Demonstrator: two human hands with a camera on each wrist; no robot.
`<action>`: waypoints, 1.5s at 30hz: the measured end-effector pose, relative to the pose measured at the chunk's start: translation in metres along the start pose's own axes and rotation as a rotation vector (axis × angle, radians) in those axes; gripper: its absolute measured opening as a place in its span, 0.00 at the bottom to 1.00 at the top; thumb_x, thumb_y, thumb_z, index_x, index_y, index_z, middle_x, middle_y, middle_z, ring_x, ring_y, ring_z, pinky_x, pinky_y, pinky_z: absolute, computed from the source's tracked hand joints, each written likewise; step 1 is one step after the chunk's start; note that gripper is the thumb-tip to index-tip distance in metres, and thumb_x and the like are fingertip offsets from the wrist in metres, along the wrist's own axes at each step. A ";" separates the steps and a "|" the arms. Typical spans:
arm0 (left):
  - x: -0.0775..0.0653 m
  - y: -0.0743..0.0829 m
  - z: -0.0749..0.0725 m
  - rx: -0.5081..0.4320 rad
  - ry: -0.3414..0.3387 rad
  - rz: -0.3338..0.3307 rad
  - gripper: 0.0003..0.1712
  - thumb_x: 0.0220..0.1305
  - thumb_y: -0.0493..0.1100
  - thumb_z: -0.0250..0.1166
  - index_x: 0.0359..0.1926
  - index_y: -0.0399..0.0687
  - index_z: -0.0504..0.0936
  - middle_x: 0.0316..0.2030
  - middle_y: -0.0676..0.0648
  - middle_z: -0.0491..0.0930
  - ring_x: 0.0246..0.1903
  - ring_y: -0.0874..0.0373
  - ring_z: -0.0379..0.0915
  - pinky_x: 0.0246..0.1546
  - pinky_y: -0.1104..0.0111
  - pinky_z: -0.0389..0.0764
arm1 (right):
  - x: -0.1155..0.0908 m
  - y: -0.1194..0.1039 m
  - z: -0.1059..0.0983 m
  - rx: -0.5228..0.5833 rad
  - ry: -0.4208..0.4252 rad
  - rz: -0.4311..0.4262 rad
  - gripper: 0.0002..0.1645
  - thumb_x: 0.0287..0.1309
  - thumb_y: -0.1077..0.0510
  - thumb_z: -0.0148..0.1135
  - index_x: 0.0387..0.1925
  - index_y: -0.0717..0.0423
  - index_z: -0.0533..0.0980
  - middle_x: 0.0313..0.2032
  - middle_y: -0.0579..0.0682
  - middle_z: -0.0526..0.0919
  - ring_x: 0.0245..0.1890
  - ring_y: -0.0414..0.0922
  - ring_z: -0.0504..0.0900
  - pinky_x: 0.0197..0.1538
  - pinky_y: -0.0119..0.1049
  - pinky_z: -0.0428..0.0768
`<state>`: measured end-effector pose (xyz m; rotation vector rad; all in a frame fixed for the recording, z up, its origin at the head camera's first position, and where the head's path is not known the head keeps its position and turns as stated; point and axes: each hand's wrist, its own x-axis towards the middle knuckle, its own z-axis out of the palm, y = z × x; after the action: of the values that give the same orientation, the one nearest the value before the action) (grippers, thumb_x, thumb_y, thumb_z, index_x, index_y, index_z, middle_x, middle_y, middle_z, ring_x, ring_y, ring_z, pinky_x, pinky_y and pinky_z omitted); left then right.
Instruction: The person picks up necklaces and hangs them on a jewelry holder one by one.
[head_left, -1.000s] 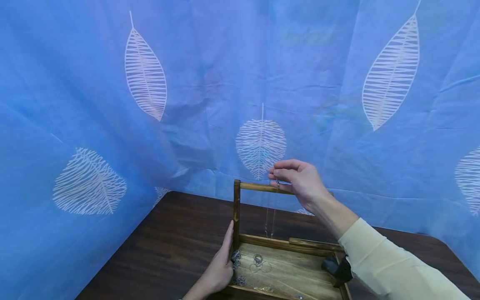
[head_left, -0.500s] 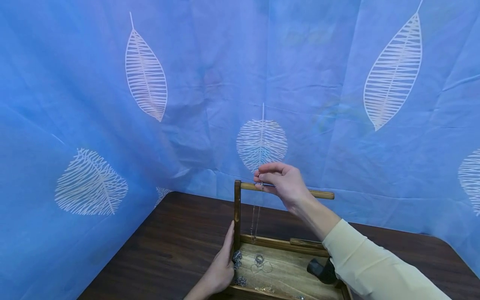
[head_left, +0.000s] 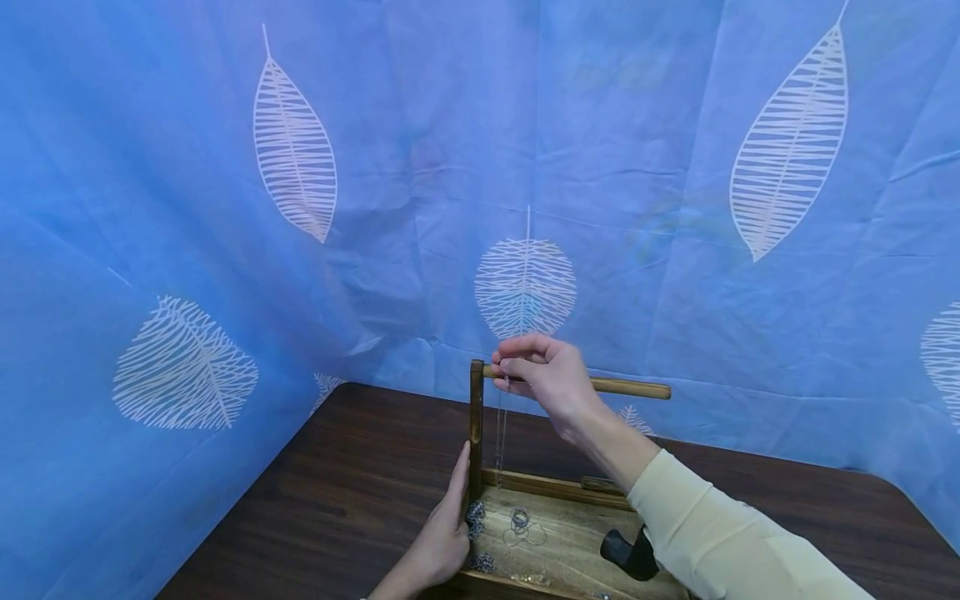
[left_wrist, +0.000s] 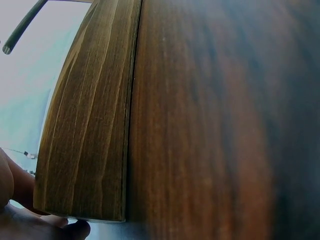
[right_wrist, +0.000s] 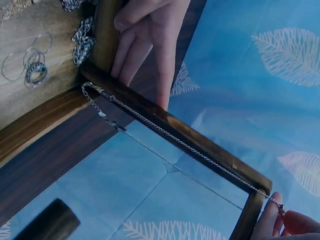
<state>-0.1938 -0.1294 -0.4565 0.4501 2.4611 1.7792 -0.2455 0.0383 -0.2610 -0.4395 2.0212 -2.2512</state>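
Note:
My right hand [head_left: 543, 375] pinches a fine silver necklace [head_left: 501, 442] between thumb and fingertips, beside the left end of a wooden bar [head_left: 630, 388]. The chain hangs in two strands; a clasp [right_wrist: 102, 91] shows at its lower end in the right wrist view. An upright wooden post [head_left: 476, 425] carries the bar, whose right end is free. My left hand [head_left: 442, 533] lies with straight fingers against the left outer side of the wooden tray [head_left: 577, 533]. In the left wrist view, its fingers [left_wrist: 20, 185] reach the end of a wooden piece [left_wrist: 85, 125].
In the tray lie bunched silver chains [head_left: 476, 521], thin hoops [head_left: 519, 523] and a gold-coloured chain [head_left: 531, 577]. A short wooden stick [head_left: 600, 484] sits at the back wall. A black device [head_left: 630, 554] is at the right wrist. Dark table [head_left: 360, 467], blue leaf-patterned curtain [head_left: 420, 167] behind.
My right hand has moved left along the bar toward the post, carrying the hanging necklace and uncovering the bar's free right end. My left hand has stayed in place.

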 end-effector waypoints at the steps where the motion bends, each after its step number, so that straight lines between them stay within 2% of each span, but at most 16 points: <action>1: 0.000 0.000 0.000 0.001 0.000 0.000 0.67 0.49 0.13 0.36 0.79 0.74 0.27 0.79 0.44 0.28 0.76 0.40 0.28 0.69 0.37 0.41 | -0.001 0.001 0.001 -0.001 -0.003 -0.008 0.12 0.67 0.72 0.56 0.50 0.71 0.78 0.47 0.66 0.82 0.45 0.53 0.86 0.50 0.44 0.84; 8: 0.001 0.000 0.001 0.006 0.008 -0.005 0.68 0.50 0.13 0.37 0.78 0.77 0.27 0.79 0.46 0.29 0.76 0.41 0.29 0.70 0.38 0.40 | -0.005 0.008 0.006 -0.042 0.009 -0.041 0.09 0.66 0.72 0.59 0.46 0.70 0.80 0.44 0.64 0.84 0.44 0.51 0.86 0.48 0.44 0.85; 13: 0.001 0.000 0.002 0.019 0.012 -0.002 0.68 0.50 0.13 0.37 0.78 0.78 0.28 0.79 0.46 0.29 0.76 0.42 0.30 0.70 0.38 0.40 | -0.006 0.014 0.006 -0.135 0.016 -0.063 0.09 0.65 0.71 0.60 0.45 0.69 0.81 0.44 0.62 0.85 0.42 0.48 0.87 0.48 0.42 0.85; 21: 0.001 0.001 0.001 0.027 0.012 0.015 0.68 0.49 0.13 0.37 0.78 0.77 0.27 0.79 0.46 0.30 0.76 0.44 0.31 0.71 0.39 0.41 | -0.010 0.025 0.005 -0.298 -0.029 -0.117 0.10 0.64 0.71 0.59 0.41 0.63 0.85 0.45 0.55 0.87 0.45 0.50 0.86 0.51 0.46 0.83; 28: 0.001 -0.001 0.001 0.020 0.011 0.040 0.68 0.48 0.13 0.36 0.79 0.75 0.28 0.80 0.46 0.32 0.76 0.45 0.32 0.71 0.41 0.42 | -0.012 0.033 0.004 -0.404 -0.060 -0.135 0.09 0.64 0.68 0.62 0.40 0.59 0.86 0.43 0.51 0.88 0.49 0.47 0.83 0.52 0.44 0.80; 37: 0.003 -0.002 0.001 -0.022 -0.004 0.022 0.68 0.48 0.13 0.36 0.78 0.78 0.27 0.79 0.47 0.31 0.76 0.45 0.31 0.71 0.41 0.42 | -0.013 0.032 -0.002 -0.454 -0.101 -0.117 0.10 0.65 0.67 0.61 0.43 0.57 0.86 0.46 0.48 0.87 0.49 0.46 0.82 0.52 0.46 0.81; 45: 0.001 0.000 0.000 -0.008 0.003 -0.009 0.69 0.48 0.14 0.37 0.78 0.78 0.27 0.79 0.46 0.30 0.77 0.43 0.30 0.70 0.38 0.43 | -0.019 0.030 -0.012 -0.470 -0.139 -0.130 0.10 0.66 0.61 0.64 0.47 0.55 0.85 0.48 0.48 0.86 0.48 0.44 0.84 0.52 0.43 0.81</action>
<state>-0.1947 -0.1293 -0.4563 0.4356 2.4524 1.7872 -0.2342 0.0504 -0.2949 -0.7578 2.4998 -1.7260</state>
